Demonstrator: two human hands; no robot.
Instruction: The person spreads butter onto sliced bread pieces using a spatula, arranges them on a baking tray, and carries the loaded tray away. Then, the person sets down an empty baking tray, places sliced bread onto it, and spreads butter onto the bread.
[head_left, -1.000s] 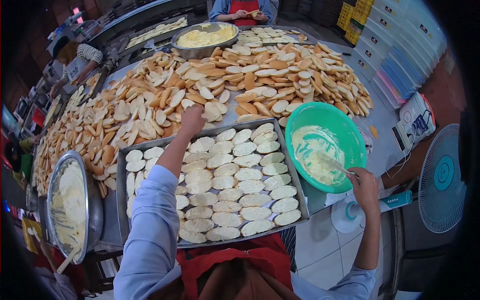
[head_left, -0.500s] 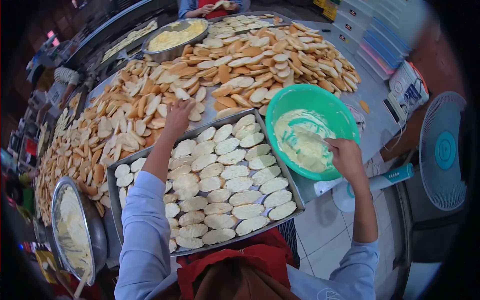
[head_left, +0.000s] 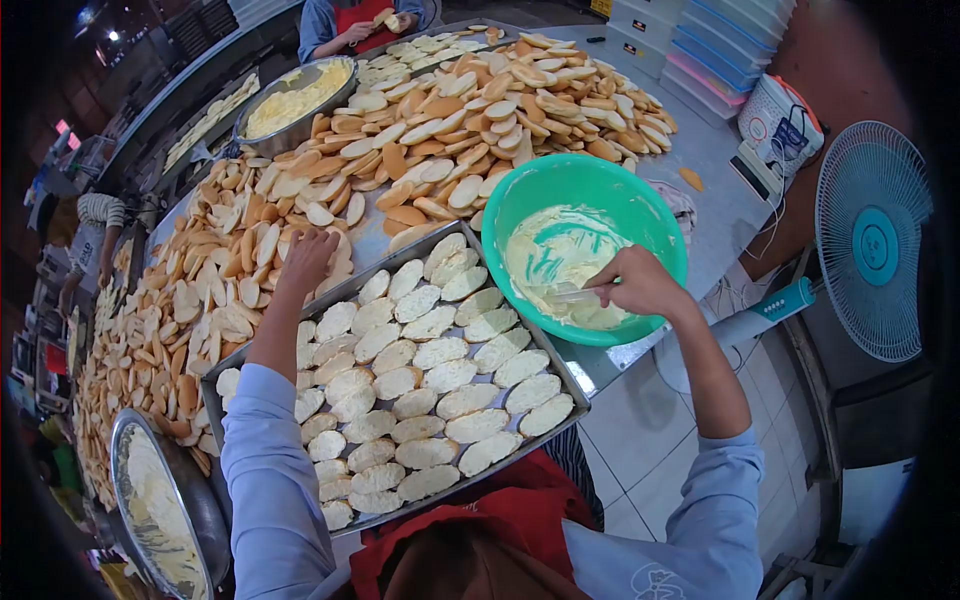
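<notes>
My left hand (head_left: 312,258) reaches over the heap of sliced oval bread (head_left: 235,265), fingers apart and touching or just above the slices; no slice is plainly in its grasp. In my right hand (head_left: 645,283) is a spatula (head_left: 568,293), its blade down in the pale cream (head_left: 575,250) inside a green basin (head_left: 505,190). Between my arms lies a metal tray (head_left: 575,385) with rows of oval bread slices (head_left: 440,350), their tops coated pale. My left forearm hides part of the tray's left side.
A metal bowl of cream (head_left: 160,510) stands at lower left, another bowl (head_left: 300,100) at the back. Across the table a person (head_left: 365,25) holds bread; another person (head_left: 85,230) is at far left. A fan (head_left: 872,240) and plastic boxes (head_left: 715,55) are on the right.
My left hand has shifted left over the bread heap. My right hand and the spatula have moved within the basin, the blade now lying lower in the cream. The whole view has shifted slightly.
</notes>
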